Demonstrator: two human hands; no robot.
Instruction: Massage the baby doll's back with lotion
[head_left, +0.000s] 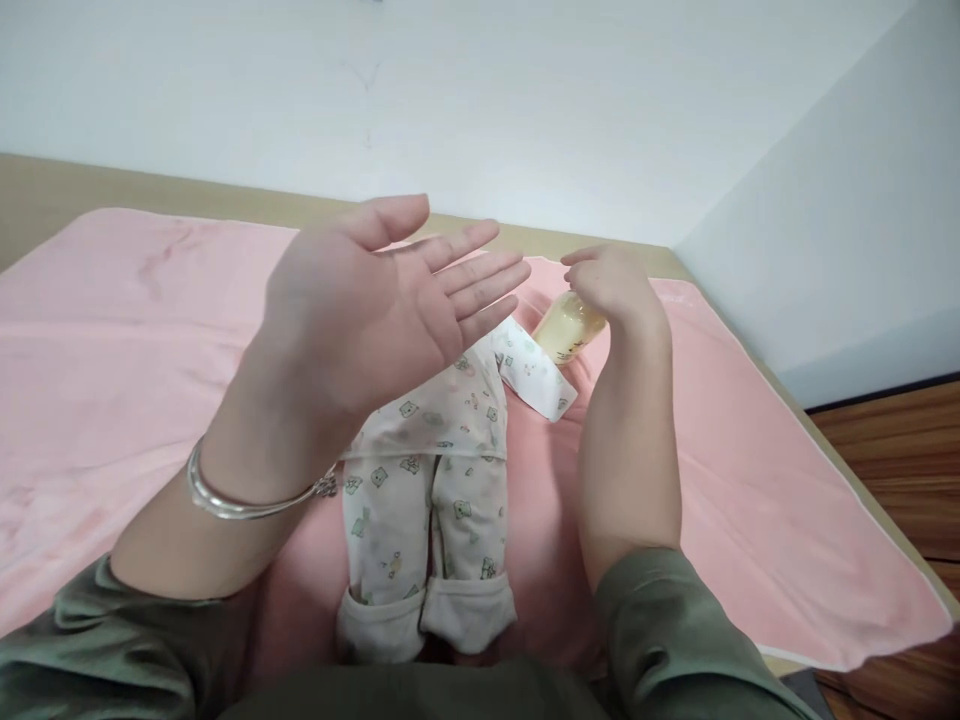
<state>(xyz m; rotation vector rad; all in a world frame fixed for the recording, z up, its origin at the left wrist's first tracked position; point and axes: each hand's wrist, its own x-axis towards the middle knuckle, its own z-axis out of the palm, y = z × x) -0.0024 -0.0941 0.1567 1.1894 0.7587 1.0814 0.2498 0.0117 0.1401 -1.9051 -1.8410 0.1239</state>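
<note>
My left hand (390, 300) is raised with its palm facing me and its fingers stretched out to the right, holding nothing. A silvery bangle (247, 508) circles that wrist. My right hand (611, 280) bends leftward at the wrist, its partly hidden fingertips pointing at the left hand and apart from it. Just below it on the picture is a bottle of pale yellow liquid (566, 328), tilted, its upper end partly covered by that hand. Between my forearms lies a baby-sized body in a white patterned top (450, 410) and matching trousers (465, 510); my left hand hides its head end.
A pink blanket (750, 440) with creases covers most of the tan surface (75, 190) under it. White walls (525, 110) stand behind and at the right. Brown wood (892, 450) shows beyond the right edge.
</note>
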